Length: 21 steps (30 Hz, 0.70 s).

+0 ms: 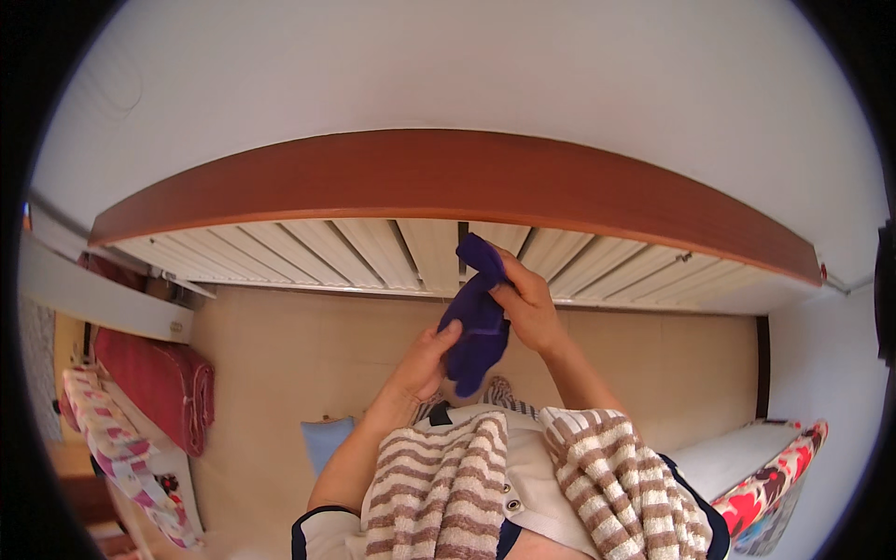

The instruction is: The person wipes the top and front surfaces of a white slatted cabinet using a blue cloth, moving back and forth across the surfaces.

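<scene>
A dark purple cloth (476,308), hanging in folds, is held between both hands in front of my body. My left hand (430,357) grips its lower left side, with the thumb pressed on top of the fabric. Higher up, my right hand (525,294) pinches the cloth near its upper end, which is folded over. Fabric covers some of the fingers of both hands. Behind the cloth runs a white ribbed radiator (364,252), topped by a reddish-brown wooden shelf (448,171). Whether the cloth touches the radiator I cannot tell.
A striped towel (441,483) hangs round my neck. Pale floor tiles (266,364) lie below, with a light blue object (327,439) on them. At left are a folded red textile (161,385) and patterned fabric (112,434); at right, a floral-patterned roll (770,483) by the wall.
</scene>
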Available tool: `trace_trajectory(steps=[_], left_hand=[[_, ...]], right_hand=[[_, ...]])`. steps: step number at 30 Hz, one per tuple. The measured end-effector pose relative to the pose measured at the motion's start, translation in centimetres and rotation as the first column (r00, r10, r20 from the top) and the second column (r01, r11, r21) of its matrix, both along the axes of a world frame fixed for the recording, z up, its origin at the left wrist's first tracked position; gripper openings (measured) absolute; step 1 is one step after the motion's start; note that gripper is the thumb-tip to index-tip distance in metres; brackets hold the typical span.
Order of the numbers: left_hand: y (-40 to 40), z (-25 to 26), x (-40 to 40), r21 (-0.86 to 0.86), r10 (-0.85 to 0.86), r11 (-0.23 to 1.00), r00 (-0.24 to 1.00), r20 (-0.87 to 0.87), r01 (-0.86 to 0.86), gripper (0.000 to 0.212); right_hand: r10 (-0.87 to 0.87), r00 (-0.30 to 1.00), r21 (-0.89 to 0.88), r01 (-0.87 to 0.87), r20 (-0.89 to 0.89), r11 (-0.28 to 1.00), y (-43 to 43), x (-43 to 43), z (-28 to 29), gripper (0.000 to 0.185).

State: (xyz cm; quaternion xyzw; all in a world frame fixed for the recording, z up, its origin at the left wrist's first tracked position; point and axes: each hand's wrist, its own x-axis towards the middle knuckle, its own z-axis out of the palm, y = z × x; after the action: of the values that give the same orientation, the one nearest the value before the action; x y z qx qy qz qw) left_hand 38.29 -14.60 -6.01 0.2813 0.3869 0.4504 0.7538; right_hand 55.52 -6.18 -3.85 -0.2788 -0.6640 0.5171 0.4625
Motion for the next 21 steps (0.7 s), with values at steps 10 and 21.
trace_trajectory(steps=[10, 21], left_hand=[[0.8, -4.2, -5.5, -0.056, 0.476, 0.859, 0.753, 0.454, -0.51, 0.052], [8.0, 7.5, -7.1, 0.917, 0.857, 0.366, -0.442, -0.266, 0.159, 0.048]], right_hand=[[0.133, 0.925, 0.444, -0.292, 0.356, 0.847, -0.5, 2.4, 4.2, 0.036], [-0.766, 0.591, 0.783, 0.339, 0.253, 0.521, 6.6, 8.4, 6.6, 0.013]])
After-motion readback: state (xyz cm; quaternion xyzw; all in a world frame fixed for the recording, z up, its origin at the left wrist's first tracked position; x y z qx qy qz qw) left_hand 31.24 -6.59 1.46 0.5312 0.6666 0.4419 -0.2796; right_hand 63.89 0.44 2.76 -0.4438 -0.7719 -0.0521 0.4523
